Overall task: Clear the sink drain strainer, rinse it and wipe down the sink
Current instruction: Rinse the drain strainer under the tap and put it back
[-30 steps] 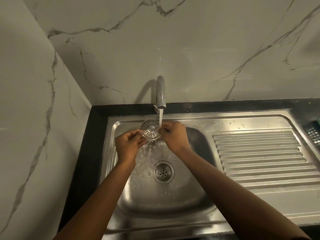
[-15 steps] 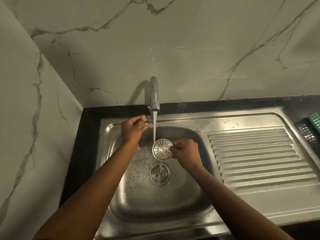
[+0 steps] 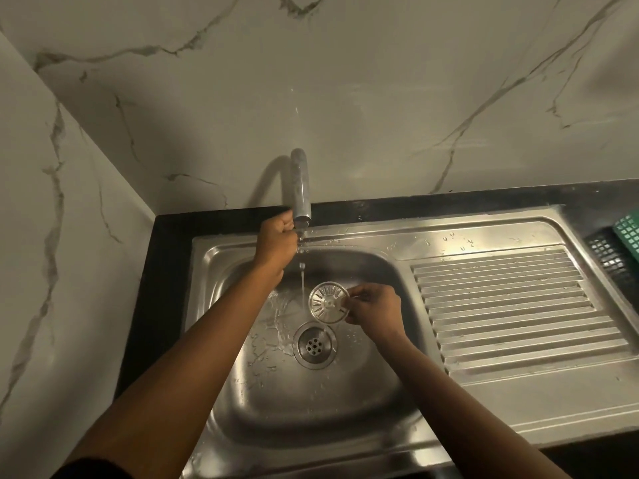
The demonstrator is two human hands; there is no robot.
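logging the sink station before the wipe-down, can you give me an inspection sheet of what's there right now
surface: steel sink basin wet; drops on the draining board.
job's things: drain strainer out of the drain, held above it beside a thin water stream from the tap.
clutter: green basket and black basket at the far right edge.
hands: right hand pinches the strainer's rim; left hand up at the tap, its grip hidden.
cables: nothing seen.
surroundings: marble wall, black countertop.
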